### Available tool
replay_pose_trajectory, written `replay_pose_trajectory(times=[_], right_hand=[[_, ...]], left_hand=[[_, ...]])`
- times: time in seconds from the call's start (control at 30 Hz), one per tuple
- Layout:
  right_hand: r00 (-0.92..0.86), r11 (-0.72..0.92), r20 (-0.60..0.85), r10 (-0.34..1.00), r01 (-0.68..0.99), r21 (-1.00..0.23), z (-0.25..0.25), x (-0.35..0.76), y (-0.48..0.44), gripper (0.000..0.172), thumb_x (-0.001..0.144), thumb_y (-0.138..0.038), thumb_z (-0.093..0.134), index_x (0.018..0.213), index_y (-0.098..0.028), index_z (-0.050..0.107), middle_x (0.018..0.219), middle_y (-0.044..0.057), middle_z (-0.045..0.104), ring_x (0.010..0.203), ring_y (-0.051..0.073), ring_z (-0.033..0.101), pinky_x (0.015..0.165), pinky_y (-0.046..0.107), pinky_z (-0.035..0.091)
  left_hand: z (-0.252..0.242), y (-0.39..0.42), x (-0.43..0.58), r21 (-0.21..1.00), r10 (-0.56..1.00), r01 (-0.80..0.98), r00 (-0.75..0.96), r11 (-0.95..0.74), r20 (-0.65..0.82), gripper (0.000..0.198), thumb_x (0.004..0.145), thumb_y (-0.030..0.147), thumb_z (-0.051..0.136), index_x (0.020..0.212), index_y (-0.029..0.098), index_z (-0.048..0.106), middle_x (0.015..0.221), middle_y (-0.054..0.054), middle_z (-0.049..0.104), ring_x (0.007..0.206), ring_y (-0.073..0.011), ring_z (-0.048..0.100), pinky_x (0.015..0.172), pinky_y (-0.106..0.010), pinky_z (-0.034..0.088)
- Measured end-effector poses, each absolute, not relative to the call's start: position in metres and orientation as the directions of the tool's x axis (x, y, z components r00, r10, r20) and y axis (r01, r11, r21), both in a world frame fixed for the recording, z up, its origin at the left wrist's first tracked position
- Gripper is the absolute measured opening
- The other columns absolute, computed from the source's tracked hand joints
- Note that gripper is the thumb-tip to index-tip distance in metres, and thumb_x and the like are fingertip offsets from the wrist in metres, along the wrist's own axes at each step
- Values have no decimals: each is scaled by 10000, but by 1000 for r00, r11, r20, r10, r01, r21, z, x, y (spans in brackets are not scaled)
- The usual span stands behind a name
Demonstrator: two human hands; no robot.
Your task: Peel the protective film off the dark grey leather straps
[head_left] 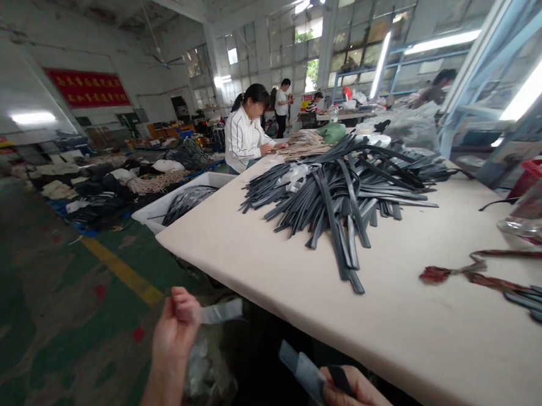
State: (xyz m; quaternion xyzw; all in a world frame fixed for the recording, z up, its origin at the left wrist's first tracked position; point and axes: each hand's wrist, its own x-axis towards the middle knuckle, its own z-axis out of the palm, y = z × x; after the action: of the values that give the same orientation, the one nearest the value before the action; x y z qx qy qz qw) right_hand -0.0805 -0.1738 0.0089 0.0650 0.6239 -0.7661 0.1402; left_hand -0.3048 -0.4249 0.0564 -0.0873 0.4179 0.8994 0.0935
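Note:
My left hand (176,323), left of the table's near edge, is closed on one end of a pale, shiny plastic strip (221,312). The strip's free end points right. Low in the view, my right hand (362,397) pinches a dark grey strap (309,374) between thumb and fingers. Its flat, lighter end sticks out to the upper left, and a black loop shows by the fingers. A large heap of similar dark straps (340,189) lies on the cream-topped table (396,333) beyond my hands.
Beneath my left hand is a bag (210,371) with pale scraps. A white bin (153,223) of straps stands past the table's left corner. A person (243,131) works across the table. At right are a clear container (534,207) and a reddish cloth tie (436,273).

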Motion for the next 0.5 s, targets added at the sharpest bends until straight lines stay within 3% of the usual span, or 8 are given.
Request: replay_pose_trajectory(times=[0.07, 0.13, 0.2, 0.27, 0.33, 0.4, 0.5], right_hand=[[-965, -221, -261, -29, 261, -940, 12, -75, -163, 610, 841, -748, 480, 683, -160, 518, 483, -45, 454, 329, 31, 310, 330, 153, 194], [-968, -225, -237, 85, 213, -951, 16, -75, -157, 626, 856, -749, 450, 655, -159, 504, 474, -45, 453, 318, 26, 311, 336, 157, 205], [-966, -199, -219, 135, 190, -961, 18, -79, -158, 639, 855, -756, 441, 658, -154, 513, 477, -40, 465, 318, 30, 335, 344, 160, 232], [-966, -183, -218, 136, 191, -964, 17, -88, -165, 644, 843, -770, 444, 694, -149, 529, 506, -37, 486, 324, 33, 358, 345, 157, 260], [-969, -177, -214, 122, 191, -965, 15, -96, -176, 642, 835, -775, 449, 754, -145, 543, 553, -30, 520, 329, 32, 378, 337, 148, 270], [-975, -173, -200, 98, 181, -968, 12, -103, -186, 636, 840, -769, 449, 820, -142, 552, 609, -17, 557, 342, 32, 402, 336, 144, 280], [-985, -144, -162, 57, 152, -978, 15, -106, -191, 648, 855, -779, 397, 852, -148, 544, 667, -2, 582, 359, 43, 419, 336, 158, 283]], left_hand=[[69, -451, -316, 736, -12, -143, -979, -661, -201, 615, 1013, 297, 170, 615, 326, 639, 447, 44, 573, 739, -136, 630, 388, -212, 353], [73, -460, -319, 776, -98, -51, -985, -628, -144, 533, 1004, 374, 267, 642, 342, 656, 472, 34, 579, 691, -171, 592, 354, -251, 275], [66, -446, -306, 847, -84, -45, -991, -529, -105, 355, 955, 402, 444, 723, 328, 703, 572, 32, 634, 607, -175, 527, 350, -263, 251], [52, -415, -280, 924, 35, -89, -996, -373, -82, 207, 866, 438, 604, 821, 293, 745, 713, 18, 690, 578, -162, 486, 379, -258, 309], [35, -376, -246, 967, 272, -89, -962, -238, -21, 370, 761, 542, 702, 968, 240, 755, 875, -39, 717, 653, -169, 527, 506, -264, 426], [22, -341, -217, 976, 456, -77, -889, -201, 24, 546, 637, 648, 754, 911, 175, 770, 722, -55, 674, 563, -132, 482, 501, -247, 410], [17, -309, -195, 974, 608, -173, -793, -143, -51, 493, 687, 582, 755, 928, 152, 761, 590, -17, 597, 490, -122, 468, 445, -234, 383]])
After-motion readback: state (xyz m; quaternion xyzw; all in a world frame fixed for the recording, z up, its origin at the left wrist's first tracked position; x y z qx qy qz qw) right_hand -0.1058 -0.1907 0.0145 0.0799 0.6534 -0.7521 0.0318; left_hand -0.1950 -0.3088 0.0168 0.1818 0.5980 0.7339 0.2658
